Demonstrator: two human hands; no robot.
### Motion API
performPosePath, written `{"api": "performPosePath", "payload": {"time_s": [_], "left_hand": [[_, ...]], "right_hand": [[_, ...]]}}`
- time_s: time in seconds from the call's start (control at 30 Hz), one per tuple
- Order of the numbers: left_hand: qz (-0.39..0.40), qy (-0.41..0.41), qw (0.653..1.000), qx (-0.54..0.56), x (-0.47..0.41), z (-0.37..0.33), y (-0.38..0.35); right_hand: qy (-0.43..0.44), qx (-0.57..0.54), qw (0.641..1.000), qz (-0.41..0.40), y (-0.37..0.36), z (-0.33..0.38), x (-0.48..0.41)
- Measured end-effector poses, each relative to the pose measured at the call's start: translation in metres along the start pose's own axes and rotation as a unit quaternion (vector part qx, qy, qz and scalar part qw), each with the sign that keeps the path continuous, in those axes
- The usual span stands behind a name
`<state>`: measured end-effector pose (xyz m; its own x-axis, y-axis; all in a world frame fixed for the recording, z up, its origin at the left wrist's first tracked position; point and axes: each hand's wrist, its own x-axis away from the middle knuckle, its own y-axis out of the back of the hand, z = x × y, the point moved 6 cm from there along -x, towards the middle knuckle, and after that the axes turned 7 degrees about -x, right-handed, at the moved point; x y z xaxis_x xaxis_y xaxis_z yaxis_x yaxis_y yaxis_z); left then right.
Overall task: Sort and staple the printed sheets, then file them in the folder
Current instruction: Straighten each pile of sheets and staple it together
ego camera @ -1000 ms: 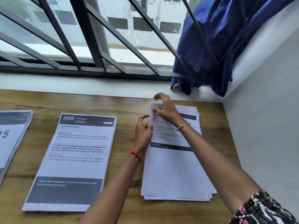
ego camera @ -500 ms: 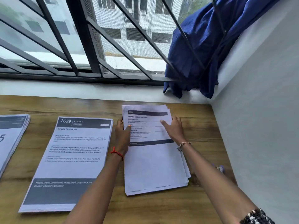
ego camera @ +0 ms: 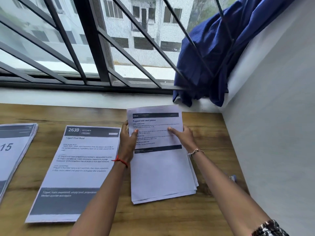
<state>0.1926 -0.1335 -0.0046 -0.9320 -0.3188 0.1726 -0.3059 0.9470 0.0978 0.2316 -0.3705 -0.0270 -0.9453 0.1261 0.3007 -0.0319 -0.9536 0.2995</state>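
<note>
1. I am looking over a brown wood-grain table (ego camera: pixel 213 210) that is filling the lower view, from 3 through 6 to 9 o'clock.
2. A dark metal barred window (ego camera: pixel 88 48) is running across 10 to 12 o'clock, and a plain white wall (ego camera: pixel 272 133) is closing off 3 o'clock.
3. A crumpled deep-blue cloth curtain (ego camera: pixel 213 57) is hanging at 1 o'clock.
4. A white printed stack headed "2639 KITCHEN" (ego camera: pixel 76 167) is lying flat at 8 o'clock. A fanned printed stack marked "15" (ego camera: pixel 15 150) is lying at 9 o'clock, cut by the frame.
5. The white sheet stack headed "Prepare cold relief powder" (ego camera: pixel 162 176) is lying on the table just below centre, toward 6 o'clock, its lower sheets fanning out rightward.
6. The left hand (ego camera: pixel 127 142) is gripping that stack's left edge, thumb on top, fingers curled alongside.
7. The right hand (ego camera: pixel 183 136) is pressing the top sheet with straight fingers.
8. A red thread bracelet (ego camera: pixel 120 161) is circling the left wrist, and a pale beaded bracelet (ego camera: pixel 195 152) the right.
9. A small blue-and-white object (ego camera: pixel 233 178) is sitting at 4 o'clock, too blurred to identify.
</note>
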Motion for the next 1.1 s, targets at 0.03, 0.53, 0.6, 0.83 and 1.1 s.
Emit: {"api": "performPosePath", "payload": {"time_s": [0.03,0.53,0.6,0.83,1.1], "left_hand": [[0.005,-0.005,1.0,0.009,0.001,-0.005,0.0],[0.058,-0.158,0.982,-0.085,0.038,-0.07,-0.008],[0.037,-0.207,0.972,-0.108,0.048,-0.083,-0.013],[-0.002,-0.257,0.961,-0.1,0.087,-0.088,-0.026],[-0.004,-0.192,0.979,-0.071,0.09,-0.059,-0.02]], "right_hand": [[-0.006,-0.033,0.999,0.021,0.0,0.005,0.004],[0.149,-0.212,0.965,-0.041,0.045,0.087,0.054],[0.172,-0.215,0.958,-0.076,0.049,0.097,0.067],[0.266,-0.229,0.915,-0.201,0.044,0.095,0.126],[0.222,-0.215,0.936,-0.169,0.026,0.061,0.132]]}}
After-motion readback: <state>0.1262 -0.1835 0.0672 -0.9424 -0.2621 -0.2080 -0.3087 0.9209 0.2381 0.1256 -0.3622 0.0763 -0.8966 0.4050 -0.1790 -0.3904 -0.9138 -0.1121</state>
